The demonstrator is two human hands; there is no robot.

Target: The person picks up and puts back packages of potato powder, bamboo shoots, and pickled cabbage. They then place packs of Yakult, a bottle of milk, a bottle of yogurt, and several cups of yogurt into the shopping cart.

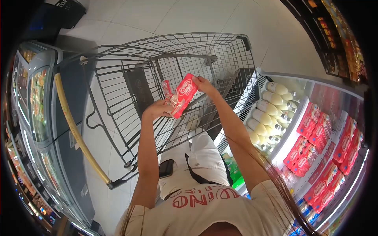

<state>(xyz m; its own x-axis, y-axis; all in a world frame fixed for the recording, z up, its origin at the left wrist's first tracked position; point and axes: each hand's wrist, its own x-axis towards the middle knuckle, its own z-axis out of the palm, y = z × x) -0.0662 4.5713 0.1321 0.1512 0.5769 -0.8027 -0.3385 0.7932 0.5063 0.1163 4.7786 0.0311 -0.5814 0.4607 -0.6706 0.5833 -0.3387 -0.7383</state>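
Note:
Over the wire shopping cart (189,39), a red Yakult multipack (184,94) is held tilted between my two hands. My left hand (158,109) grips its lower left side, fingers wrapped against the bottles. At the upper right corner, my right hand (204,85) pinches the red wrapper between thumb and fingers. Small bottles with clear wrap and a narrow red-and-white end show along the pack's left side. The printed face of the pack is turned up towards me.
To my right, a chilled shelf holds several milky bottles (258,126) and rows of red multipacks (302,160). On the left is a glass-fronted display case (41,104). The cart's yellow handle (75,128) lies at left, and a phone (166,168) rests at my hip.

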